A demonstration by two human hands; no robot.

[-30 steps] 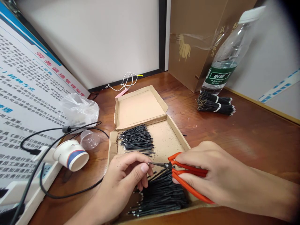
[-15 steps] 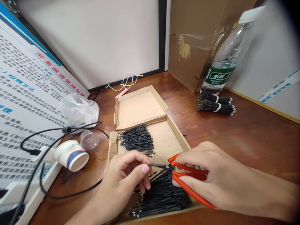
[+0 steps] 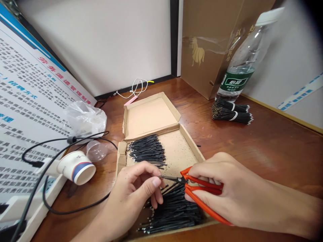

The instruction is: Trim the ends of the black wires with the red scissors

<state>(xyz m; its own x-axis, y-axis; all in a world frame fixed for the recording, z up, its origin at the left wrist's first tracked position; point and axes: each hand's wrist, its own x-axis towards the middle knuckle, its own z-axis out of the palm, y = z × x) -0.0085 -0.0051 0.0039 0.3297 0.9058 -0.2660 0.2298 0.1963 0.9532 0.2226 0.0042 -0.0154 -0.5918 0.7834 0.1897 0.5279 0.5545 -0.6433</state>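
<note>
My left hand (image 3: 133,193) pinches a short black wire between thumb and forefinger, its tip pointing right. My right hand (image 3: 227,188) grips red-handled wire strippers (image 3: 199,191), and their dark jaws (image 3: 171,178) meet the wire's end. Both hands hover over an open cardboard box (image 3: 191,141). A loose heap of black wires (image 3: 174,210) lies in the box's near end, and a tidier row of black wires (image 3: 147,150) lies at its far left. Tiny black specks dot the box floor.
Two tied wire bundles (image 3: 232,112) lie by a clear water bottle (image 3: 242,64) and a brown paper bag (image 3: 209,43). To the left are a tipped paper cup (image 3: 77,166), black cables (image 3: 50,148), a plastic bag (image 3: 84,117) and a printed poster (image 3: 27,101).
The strippers and my right hand have shifted slightly down and left, the jaws staying on the wire end. My left hand has barely moved.
</note>
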